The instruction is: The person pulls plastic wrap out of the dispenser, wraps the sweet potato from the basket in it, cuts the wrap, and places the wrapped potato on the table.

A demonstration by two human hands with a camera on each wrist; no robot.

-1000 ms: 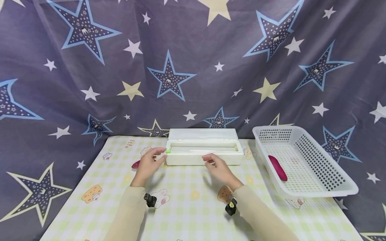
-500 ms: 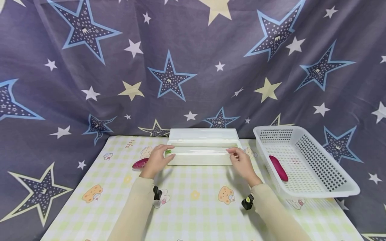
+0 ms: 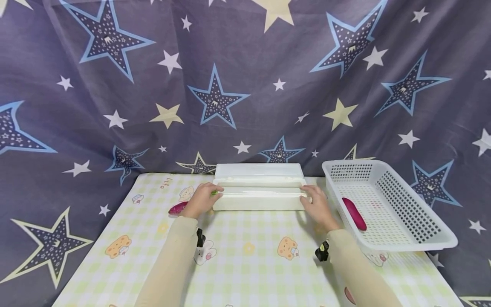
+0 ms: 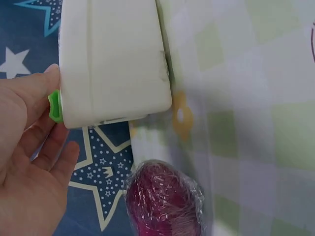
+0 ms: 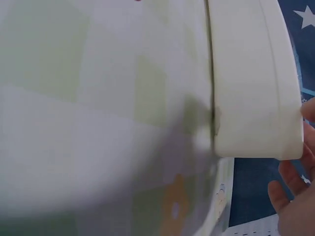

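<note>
A white cling film dispenser (image 3: 261,202) lies at the back of the table, its lid (image 3: 258,170) raised. A glossy band of cling film (image 3: 262,190) spans its opening between my hands. At the left end my left hand (image 3: 203,198) pinches the film's edge, thumb and fingers curled beside the green slide cutter (image 4: 55,106). My right hand (image 3: 317,205) pinches at the right end, its fingertips right at the dispenser's front edge. A purple, elongated piece wrapped in film (image 4: 162,199) lies beside my left hand, partly covered by it in the head view.
A white perforated basket (image 3: 406,245) stands at the right, with an elongated magenta piece (image 3: 354,214) inside against its left wall. The tablecloth (image 3: 245,273) is checked green and white. A dark star-patterned curtain (image 3: 245,85) hangs right behind the table.
My right hand has moved right from the dispenser's middle to its right end. My left hand has shifted slightly right, onto the left end. A glossy film band now covers part of the opening.
</note>
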